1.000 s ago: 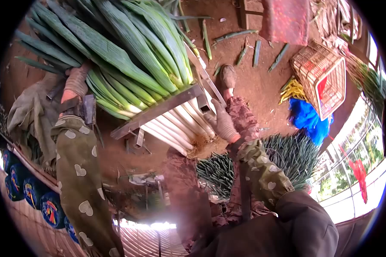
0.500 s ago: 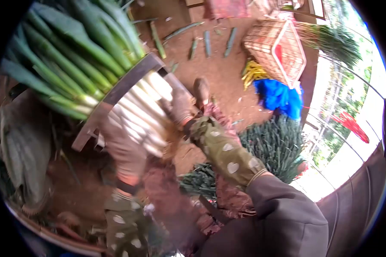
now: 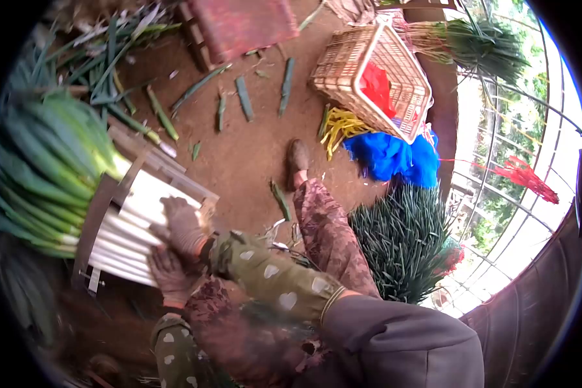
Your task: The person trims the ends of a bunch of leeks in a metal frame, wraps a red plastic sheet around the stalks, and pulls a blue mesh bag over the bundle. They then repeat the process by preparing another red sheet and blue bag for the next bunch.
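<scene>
A thick bunch of leeks or large green onions lies in a wood-and-metal frame (image 3: 97, 223), green leaves (image 3: 45, 174) spreading to the left and white stalks (image 3: 124, 239) pointing right. My right hand (image 3: 184, 225), in a brownish glove, rests flat on the white stalks with its fingers stretched out. Just below it, my left hand (image 3: 169, 275) wears a similar glove and lies on the stalks' lower side near their root ends, fingers extended. The two hands are close together. Neither is wrapped round a stalk.
Cut leaf pieces (image 3: 244, 98) litter the dirt floor. A wicker-like basket (image 3: 343, 61) holds something red; yellow strips (image 3: 340, 129) and blue netting (image 3: 394, 155) lie beside it. Trimmed green bundles (image 3: 401, 239) stand right of my leg. A red-topped stool (image 3: 246, 26) stands at the top.
My hands have come closer together on the white stalks, the left having left the frame's lower edge. The view has shifted, so the leeks and frame appear lower and further left.
</scene>
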The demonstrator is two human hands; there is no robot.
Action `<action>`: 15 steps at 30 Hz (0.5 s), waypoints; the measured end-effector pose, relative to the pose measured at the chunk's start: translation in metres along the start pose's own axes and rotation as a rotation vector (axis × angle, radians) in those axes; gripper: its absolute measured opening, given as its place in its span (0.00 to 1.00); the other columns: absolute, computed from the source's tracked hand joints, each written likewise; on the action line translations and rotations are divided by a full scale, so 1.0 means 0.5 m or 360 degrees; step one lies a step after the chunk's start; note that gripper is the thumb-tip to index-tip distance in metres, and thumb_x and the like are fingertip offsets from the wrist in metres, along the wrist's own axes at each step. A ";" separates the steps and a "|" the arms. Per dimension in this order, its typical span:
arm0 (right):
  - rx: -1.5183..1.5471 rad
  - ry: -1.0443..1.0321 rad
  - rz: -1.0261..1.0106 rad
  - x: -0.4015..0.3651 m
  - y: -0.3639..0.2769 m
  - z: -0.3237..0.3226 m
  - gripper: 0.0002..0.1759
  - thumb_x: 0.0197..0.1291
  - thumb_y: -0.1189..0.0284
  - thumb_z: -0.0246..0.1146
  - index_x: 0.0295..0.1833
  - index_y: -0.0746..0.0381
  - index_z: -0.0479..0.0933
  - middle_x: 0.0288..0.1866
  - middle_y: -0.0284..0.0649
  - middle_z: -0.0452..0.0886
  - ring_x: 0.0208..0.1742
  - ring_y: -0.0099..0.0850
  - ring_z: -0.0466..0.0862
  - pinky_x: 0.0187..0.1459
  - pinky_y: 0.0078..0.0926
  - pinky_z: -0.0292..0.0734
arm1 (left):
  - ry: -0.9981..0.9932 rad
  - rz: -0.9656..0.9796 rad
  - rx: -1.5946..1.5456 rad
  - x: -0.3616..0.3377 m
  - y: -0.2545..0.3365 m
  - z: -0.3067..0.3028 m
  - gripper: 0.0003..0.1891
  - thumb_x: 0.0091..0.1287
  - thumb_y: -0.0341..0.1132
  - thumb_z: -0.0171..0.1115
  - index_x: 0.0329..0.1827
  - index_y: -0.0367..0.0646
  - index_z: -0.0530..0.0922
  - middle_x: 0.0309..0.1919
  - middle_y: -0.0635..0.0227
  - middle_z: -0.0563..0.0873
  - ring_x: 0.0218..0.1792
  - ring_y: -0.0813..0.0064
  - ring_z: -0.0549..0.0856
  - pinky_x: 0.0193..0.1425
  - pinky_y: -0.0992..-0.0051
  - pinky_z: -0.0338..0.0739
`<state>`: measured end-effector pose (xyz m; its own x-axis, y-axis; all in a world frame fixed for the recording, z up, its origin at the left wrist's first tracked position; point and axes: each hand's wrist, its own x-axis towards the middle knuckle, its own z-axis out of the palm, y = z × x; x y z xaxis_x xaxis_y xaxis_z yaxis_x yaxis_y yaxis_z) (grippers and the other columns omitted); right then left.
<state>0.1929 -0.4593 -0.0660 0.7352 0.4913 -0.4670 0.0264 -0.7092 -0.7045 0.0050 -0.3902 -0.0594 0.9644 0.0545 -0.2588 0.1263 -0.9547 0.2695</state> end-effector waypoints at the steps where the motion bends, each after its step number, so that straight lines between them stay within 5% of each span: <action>1: 0.0010 -0.0159 0.0042 0.004 0.001 -0.040 0.36 0.62 0.53 0.66 0.66 0.69 0.69 0.57 0.61 0.76 0.60 0.55 0.75 0.64 0.47 0.71 | -0.0055 -0.0045 0.0033 0.003 0.011 -0.015 0.60 0.51 0.65 0.69 0.76 0.30 0.53 0.80 0.47 0.51 0.81 0.41 0.49 0.84 0.43 0.41; 2: 0.0257 -0.0432 0.0162 0.001 0.026 -0.081 0.34 0.63 0.57 0.66 0.67 0.68 0.69 0.61 0.60 0.76 0.62 0.54 0.77 0.66 0.45 0.72 | -0.0334 -0.0161 0.0116 0.010 0.032 -0.043 0.60 0.51 0.64 0.70 0.76 0.30 0.54 0.80 0.48 0.51 0.81 0.43 0.48 0.85 0.47 0.41; 3: 0.0510 -0.0277 0.0049 -0.016 0.053 -0.120 0.30 0.63 0.62 0.66 0.66 0.67 0.71 0.61 0.58 0.77 0.62 0.52 0.77 0.65 0.45 0.72 | -0.0602 -0.0289 0.0209 0.024 0.057 -0.073 0.59 0.50 0.64 0.70 0.77 0.31 0.55 0.80 0.48 0.51 0.82 0.45 0.48 0.86 0.50 0.40; 7: 0.0039 0.0047 -0.0739 0.005 0.237 -0.521 0.23 0.55 0.70 0.68 0.57 0.60 0.77 0.46 0.49 0.80 0.46 0.49 0.80 0.46 0.43 0.76 | -0.0585 -0.0695 0.0081 0.092 0.208 -0.151 0.54 0.59 0.60 0.68 0.78 0.30 0.56 0.80 0.43 0.51 0.81 0.45 0.49 0.85 0.51 0.39; 8: -0.0042 -0.0217 -0.0507 0.021 0.311 -0.648 0.14 0.58 0.74 0.64 0.51 0.59 0.78 0.37 0.43 0.80 0.35 0.43 0.78 0.35 0.40 0.72 | -0.0574 -0.0715 0.0175 0.095 0.259 -0.135 0.51 0.61 0.57 0.68 0.78 0.30 0.56 0.80 0.42 0.53 0.81 0.46 0.50 0.85 0.52 0.40; 9: -0.0192 0.0039 -0.0406 0.040 0.429 -0.795 0.12 0.59 0.72 0.65 0.49 0.59 0.80 0.38 0.44 0.81 0.37 0.44 0.80 0.37 0.41 0.74 | -0.0574 -0.0714 0.0300 0.140 0.331 -0.141 0.49 0.63 0.54 0.68 0.78 0.31 0.57 0.79 0.42 0.55 0.81 0.48 0.51 0.84 0.53 0.42; 11: -0.0527 0.0672 -0.0032 0.070 0.645 -1.050 0.10 0.59 0.68 0.66 0.45 0.60 0.83 0.38 0.45 0.84 0.40 0.45 0.82 0.42 0.42 0.77 | -0.0684 -0.0969 -0.0369 0.271 0.496 -0.217 0.38 0.58 0.35 0.72 0.71 0.34 0.67 0.73 0.48 0.68 0.74 0.47 0.66 0.78 0.56 0.59; 12: -0.0707 0.0829 0.0129 0.080 0.732 -1.145 0.10 0.59 0.67 0.67 0.42 0.60 0.85 0.38 0.46 0.85 0.42 0.46 0.84 0.44 0.43 0.79 | -0.0723 -0.0973 -0.0538 0.274 0.551 -0.196 0.37 0.63 0.41 0.68 0.73 0.34 0.66 0.73 0.48 0.68 0.74 0.48 0.65 0.79 0.54 0.56; 14: -0.0991 0.0618 0.0352 0.094 0.830 -1.260 0.14 0.57 0.60 0.70 0.39 0.59 0.88 0.40 0.46 0.88 0.46 0.44 0.86 0.50 0.41 0.80 | -0.0592 -0.0679 -0.0687 0.297 0.661 -0.164 0.37 0.64 0.42 0.68 0.73 0.34 0.66 0.70 0.46 0.70 0.71 0.46 0.69 0.74 0.53 0.61; 15: -0.1124 0.0370 0.0384 0.109 0.868 -1.284 0.12 0.59 0.59 0.68 0.41 0.55 0.88 0.51 0.43 0.83 0.57 0.45 0.78 0.58 0.46 0.74 | -0.0428 -0.0385 -0.0660 0.316 0.717 -0.155 0.37 0.60 0.38 0.71 0.71 0.33 0.67 0.67 0.44 0.73 0.66 0.43 0.73 0.68 0.54 0.67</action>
<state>0.6794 -1.0648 -0.0539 0.8963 0.2197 -0.3853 0.2155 -0.9750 -0.0545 0.2205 -0.7011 0.0681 0.8102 0.1295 -0.5717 0.4702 -0.7259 0.5019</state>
